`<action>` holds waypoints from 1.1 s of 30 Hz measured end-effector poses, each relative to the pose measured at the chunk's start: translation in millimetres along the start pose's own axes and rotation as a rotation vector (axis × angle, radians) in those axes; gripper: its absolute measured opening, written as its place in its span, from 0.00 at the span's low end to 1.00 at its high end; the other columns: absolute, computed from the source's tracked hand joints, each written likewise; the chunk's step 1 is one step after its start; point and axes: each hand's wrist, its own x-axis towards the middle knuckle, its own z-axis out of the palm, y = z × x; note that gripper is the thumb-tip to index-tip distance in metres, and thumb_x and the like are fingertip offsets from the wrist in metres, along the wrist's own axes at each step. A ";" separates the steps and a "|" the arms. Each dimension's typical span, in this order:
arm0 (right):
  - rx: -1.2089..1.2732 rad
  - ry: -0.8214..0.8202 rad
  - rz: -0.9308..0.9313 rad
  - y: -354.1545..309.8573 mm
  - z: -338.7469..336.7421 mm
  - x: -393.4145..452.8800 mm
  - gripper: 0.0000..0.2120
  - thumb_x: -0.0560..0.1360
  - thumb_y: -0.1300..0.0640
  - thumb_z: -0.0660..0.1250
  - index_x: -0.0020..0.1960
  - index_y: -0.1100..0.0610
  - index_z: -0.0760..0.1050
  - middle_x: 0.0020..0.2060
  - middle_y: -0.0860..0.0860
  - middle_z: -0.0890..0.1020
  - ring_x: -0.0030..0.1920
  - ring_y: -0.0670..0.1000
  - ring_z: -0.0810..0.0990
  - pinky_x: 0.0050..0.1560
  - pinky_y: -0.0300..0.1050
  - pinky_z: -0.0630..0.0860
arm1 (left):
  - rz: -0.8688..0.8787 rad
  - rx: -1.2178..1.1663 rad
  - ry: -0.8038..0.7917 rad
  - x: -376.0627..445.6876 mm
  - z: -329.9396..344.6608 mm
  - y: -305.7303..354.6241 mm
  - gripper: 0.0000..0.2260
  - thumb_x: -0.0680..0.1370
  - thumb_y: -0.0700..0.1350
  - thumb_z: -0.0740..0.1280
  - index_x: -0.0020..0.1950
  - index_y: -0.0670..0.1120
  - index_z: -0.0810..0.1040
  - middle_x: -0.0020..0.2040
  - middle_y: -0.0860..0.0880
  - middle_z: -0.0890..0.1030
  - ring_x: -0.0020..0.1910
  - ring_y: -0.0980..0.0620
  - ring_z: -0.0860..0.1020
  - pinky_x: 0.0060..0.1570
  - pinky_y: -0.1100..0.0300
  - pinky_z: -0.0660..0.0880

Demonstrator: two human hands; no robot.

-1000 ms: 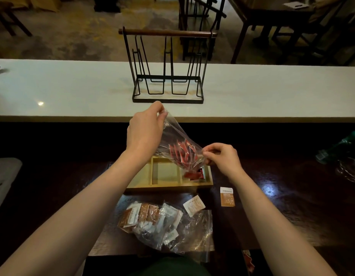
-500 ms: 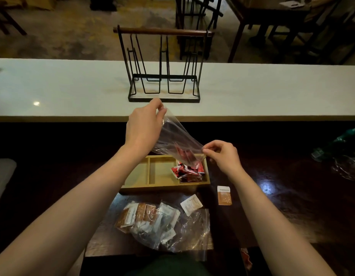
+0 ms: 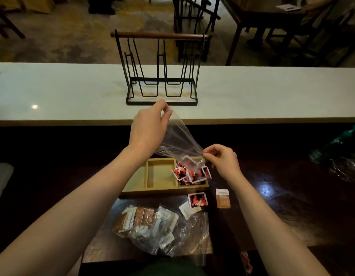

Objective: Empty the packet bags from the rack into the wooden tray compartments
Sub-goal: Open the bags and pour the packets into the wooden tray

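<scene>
Head view, left hand (image 3: 147,129): raised over the tray, thumb and fingers pinched together on the upper corner of a clear bag (image 3: 177,143).
Head view, right hand (image 3: 222,159): lower, fingertips pinched on the bag's mouth edge, just above the tray's right end.
Clear bag: tilted, mouth down to the right; nearly empty, one red packet visible at the mouth.
Wooden tray (image 3: 162,189): on the dark table (image 3: 282,206), three compartments; the middle one bare, the left one partly hidden by the forearm.
Red packets (image 3: 189,173): heaped in the right compartment, some leaning over its rim.
Stray red packet (image 3: 197,199): on the table just in front of the tray, overlapping a white packet (image 3: 189,209).
Orange packet (image 3: 223,198): flat on the table, right of the stray one.
Other bags (image 3: 156,226): clear, holding brown and white packets, lying near the table's front edge.
Wire rack (image 3: 161,68): upright on the white counter (image 3: 63,90), wooden bar on top, no bags in it.
</scene>
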 end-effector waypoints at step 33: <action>-0.195 0.665 0.298 98.8 -21.7 -48.8 0.03 0.75 0.63 0.63 0.49 0.61 0.71 0.46 0.61 0.79 0.46 0.63 0.77 0.44 0.50 0.69 | 0.394 0.374 -1.034 -204.7 43.1 -113.0 0.31 0.68 0.76 0.44 0.61 0.64 0.71 0.62 0.58 0.78 0.60 0.57 0.77 0.57 0.54 0.76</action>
